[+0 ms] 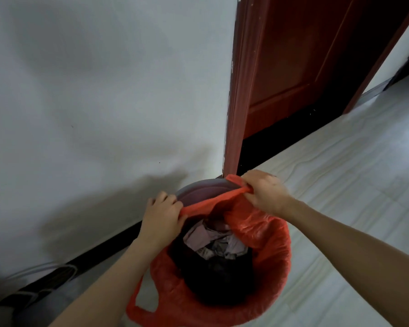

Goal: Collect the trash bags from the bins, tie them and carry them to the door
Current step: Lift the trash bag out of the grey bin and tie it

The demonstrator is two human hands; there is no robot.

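Beside white wall (92, 90), left hand (162, 220) and right hand (267, 193) grip red bag (267, 234), bin (198, 190) mostly hidden.

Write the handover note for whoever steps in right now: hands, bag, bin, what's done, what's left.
Left hand: grips the far edge of the red bag, near the wall.
Right hand: pinches the same edge on the door side; the edge is stretched between the two hands.
Bag: still in the bin, with trash inside; the far rim is lifted off, the near rim still drapes over the bin. One handle loop hangs loose at the near side.
Done: bag edge partly freed.
Left: pull the bag out, tie it, carry it to the door.
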